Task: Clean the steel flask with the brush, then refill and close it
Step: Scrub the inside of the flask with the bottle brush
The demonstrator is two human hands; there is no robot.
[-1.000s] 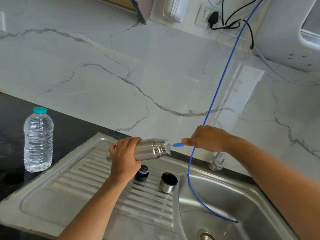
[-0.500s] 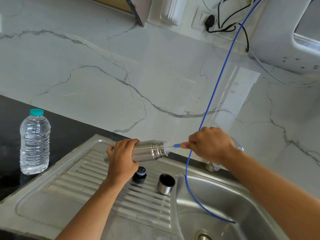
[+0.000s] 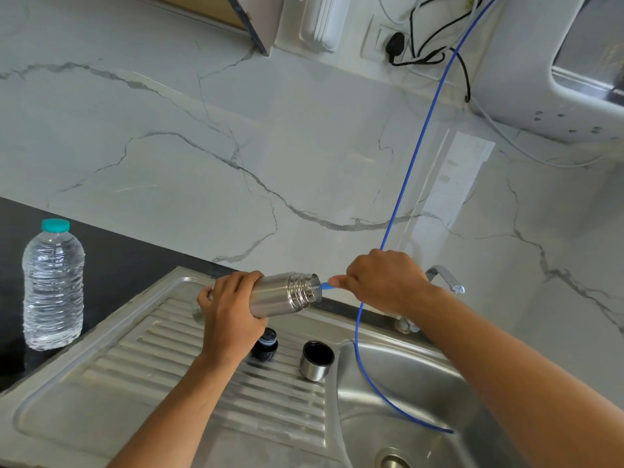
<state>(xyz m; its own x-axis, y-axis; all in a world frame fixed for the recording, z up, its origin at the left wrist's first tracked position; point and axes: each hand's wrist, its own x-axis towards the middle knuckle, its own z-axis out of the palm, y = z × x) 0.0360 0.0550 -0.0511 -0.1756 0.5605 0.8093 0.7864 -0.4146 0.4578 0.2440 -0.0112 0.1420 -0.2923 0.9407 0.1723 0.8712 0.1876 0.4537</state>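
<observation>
**Brush in the flask mouth, over the drainboard**

The left hand (image 3: 233, 315) grips the steel flask (image 3: 280, 295) around its body, fingers curled over the top, holding it almost level above the ribbed drainboard (image 3: 135, 366). The open, threaded mouth points right, toward the sink bowl (image 3: 405, 393).

The right hand (image 3: 385, 282) is clenched around the blue handle of the brush (image 3: 326, 284); only a short piece of that handle shows between the fingers and the flask mouth, and the head is hidden inside the flask.

Below the flask, two parts stand on the drainboard: a dark stopper (image 3: 265, 347), just beside the left wrist, and a steel cup lid (image 3: 316, 361) with its open side up, near the edge of the bowl. The two are close but not touching.

A thin blue tube (image 3: 412, 184) comes down from the top right, passes behind the right hand and ends in the bowl. A tap (image 3: 445, 276) shows behind the right wrist.

At the left, a clear water bottle (image 3: 52, 288) with a teal cap stands upright on the black counter (image 3: 114, 261), well apart from the flask. A marble wall (image 3: 202, 146) rises behind.
</observation>
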